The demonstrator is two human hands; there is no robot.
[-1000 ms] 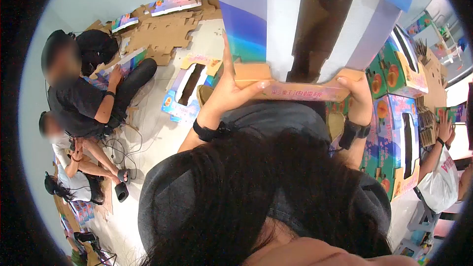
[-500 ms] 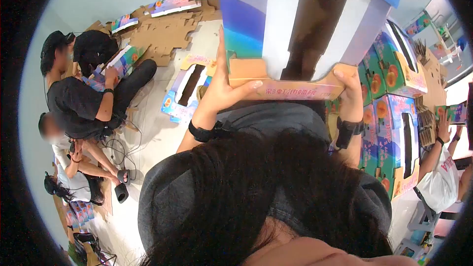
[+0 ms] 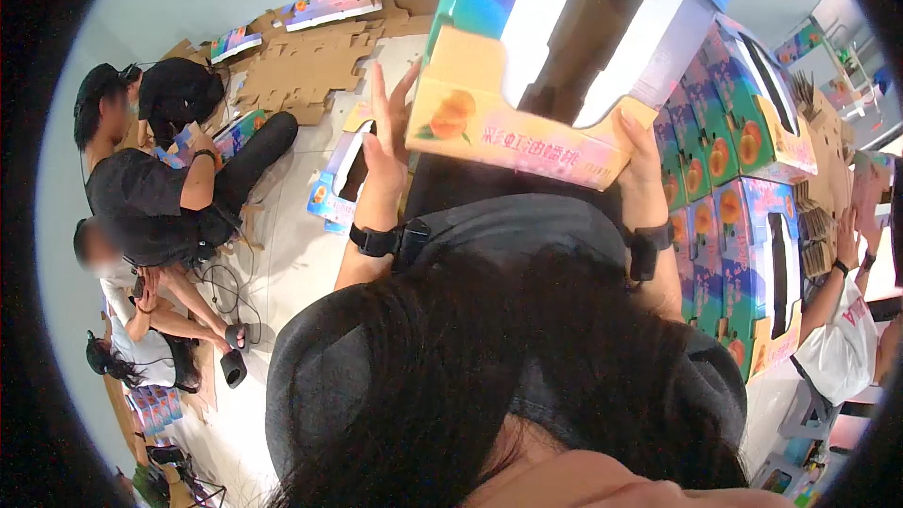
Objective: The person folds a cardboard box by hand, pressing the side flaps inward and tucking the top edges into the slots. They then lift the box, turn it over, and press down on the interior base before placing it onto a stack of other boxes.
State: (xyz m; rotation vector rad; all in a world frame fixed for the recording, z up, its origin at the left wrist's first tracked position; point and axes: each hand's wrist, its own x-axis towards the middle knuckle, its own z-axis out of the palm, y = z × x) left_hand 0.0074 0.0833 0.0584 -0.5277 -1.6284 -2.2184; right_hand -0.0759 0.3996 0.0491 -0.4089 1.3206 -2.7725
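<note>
Peach carton looks fully folded, raised just above both hands: left hand flat, fingers released and spread against its side, right hand fingers clenched on its lower edge; stacked cartons right of fingers, flat blanks beyond unfolded.

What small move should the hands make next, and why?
Probably close the left hand onto the box: its fingers are spread open beside the tilted box, and only the right hand seems to grip its edge.
</note>
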